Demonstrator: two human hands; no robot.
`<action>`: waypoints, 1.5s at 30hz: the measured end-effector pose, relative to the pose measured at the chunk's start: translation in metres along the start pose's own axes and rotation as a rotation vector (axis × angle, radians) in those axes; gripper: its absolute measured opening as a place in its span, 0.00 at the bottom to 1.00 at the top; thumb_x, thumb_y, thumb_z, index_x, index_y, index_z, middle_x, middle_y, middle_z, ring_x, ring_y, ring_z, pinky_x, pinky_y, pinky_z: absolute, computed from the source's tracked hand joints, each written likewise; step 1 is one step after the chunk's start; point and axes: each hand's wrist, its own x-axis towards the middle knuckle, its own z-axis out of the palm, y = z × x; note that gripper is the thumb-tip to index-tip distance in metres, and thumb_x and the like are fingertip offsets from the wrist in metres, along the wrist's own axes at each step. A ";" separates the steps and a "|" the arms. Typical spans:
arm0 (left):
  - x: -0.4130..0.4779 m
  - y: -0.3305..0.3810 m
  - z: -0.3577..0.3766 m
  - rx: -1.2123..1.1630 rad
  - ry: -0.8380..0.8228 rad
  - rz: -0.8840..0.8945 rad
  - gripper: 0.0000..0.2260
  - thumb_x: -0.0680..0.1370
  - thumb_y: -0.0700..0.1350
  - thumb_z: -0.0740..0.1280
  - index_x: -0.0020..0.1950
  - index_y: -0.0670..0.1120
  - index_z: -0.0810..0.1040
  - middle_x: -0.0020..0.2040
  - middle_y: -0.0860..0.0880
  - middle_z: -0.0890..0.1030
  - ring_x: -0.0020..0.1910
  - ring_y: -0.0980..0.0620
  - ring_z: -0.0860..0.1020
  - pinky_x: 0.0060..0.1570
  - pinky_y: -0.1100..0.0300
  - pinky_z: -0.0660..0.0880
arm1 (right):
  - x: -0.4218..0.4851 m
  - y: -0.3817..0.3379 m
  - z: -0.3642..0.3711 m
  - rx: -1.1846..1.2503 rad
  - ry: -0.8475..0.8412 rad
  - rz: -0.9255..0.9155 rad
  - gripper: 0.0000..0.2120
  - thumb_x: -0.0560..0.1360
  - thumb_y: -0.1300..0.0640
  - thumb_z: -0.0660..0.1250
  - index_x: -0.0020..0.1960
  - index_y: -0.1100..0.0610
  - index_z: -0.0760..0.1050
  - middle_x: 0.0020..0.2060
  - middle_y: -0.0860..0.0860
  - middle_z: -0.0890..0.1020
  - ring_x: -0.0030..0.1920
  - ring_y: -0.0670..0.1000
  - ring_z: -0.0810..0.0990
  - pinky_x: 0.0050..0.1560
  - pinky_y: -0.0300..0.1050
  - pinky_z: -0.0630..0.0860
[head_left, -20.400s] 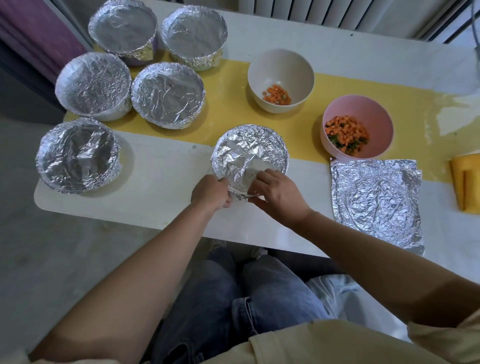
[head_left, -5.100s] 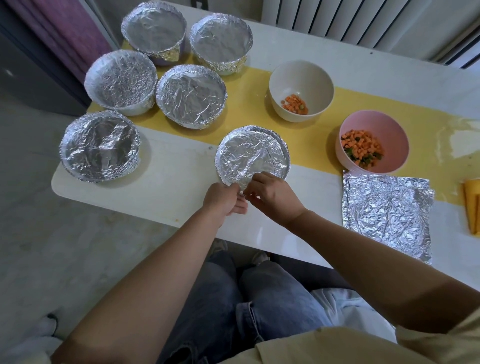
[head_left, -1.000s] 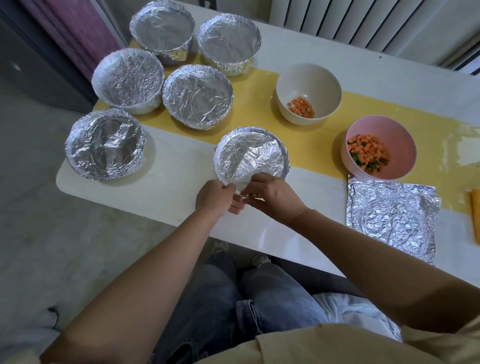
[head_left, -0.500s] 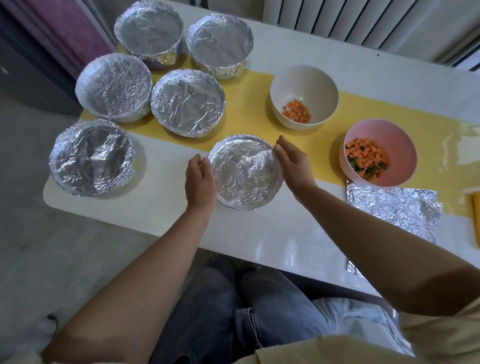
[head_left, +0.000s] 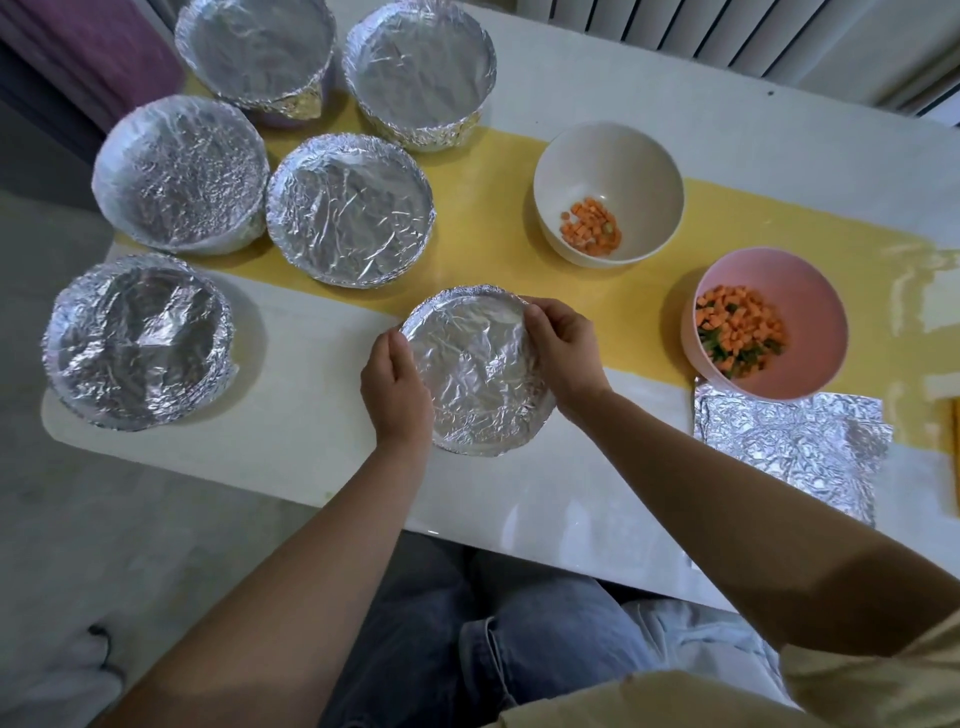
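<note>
Silver foil-covered bowl (head_left: 480, 371), pink bowl (head_left: 810, 291)

Five foil-covered bowls (head_left: 349, 208) crowd the table's (head_left: 291, 415) far left corner and left edge; on the yellow runner (head_left: 493, 208), a white bowl (head_left: 608, 156) holds diced carrot; a pink bowl (head_left: 810, 291) holds carrot and greens toward the right edge; foil sheets (head_left: 789, 447) lie just beside it, nearer.

Place: a home eating area is suggested.
Signs: a table (head_left: 571, 83) laid with a yellow runner (head_left: 498, 208); a white bowl (head_left: 652, 166) of diced carrot; a radiator (head_left: 675, 26) past the table's far edge.
</note>
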 end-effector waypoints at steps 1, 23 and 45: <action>0.001 0.002 -0.002 0.003 -0.023 -0.008 0.17 0.81 0.51 0.55 0.32 0.56 0.66 0.28 0.54 0.64 0.32 0.48 0.62 0.34 0.48 0.68 | 0.001 -0.004 -0.002 0.006 -0.028 0.029 0.08 0.80 0.60 0.61 0.47 0.55 0.79 0.40 0.49 0.82 0.41 0.47 0.79 0.46 0.45 0.78; 0.013 -0.001 -0.006 0.024 -0.134 0.055 0.14 0.82 0.51 0.59 0.36 0.53 0.69 0.30 0.47 0.69 0.30 0.49 0.65 0.37 0.57 0.64 | 0.017 -0.016 -0.003 -0.091 -0.255 0.045 0.12 0.82 0.53 0.61 0.52 0.57 0.82 0.37 0.58 0.82 0.33 0.47 0.79 0.35 0.43 0.78; 0.019 0.008 -0.015 0.119 -0.198 0.167 0.18 0.81 0.49 0.59 0.31 0.50 0.63 0.26 0.51 0.62 0.29 0.52 0.60 0.32 0.56 0.58 | 0.026 -0.024 0.001 -0.205 -0.274 -0.084 0.11 0.80 0.57 0.64 0.60 0.56 0.81 0.53 0.52 0.84 0.50 0.47 0.82 0.57 0.47 0.78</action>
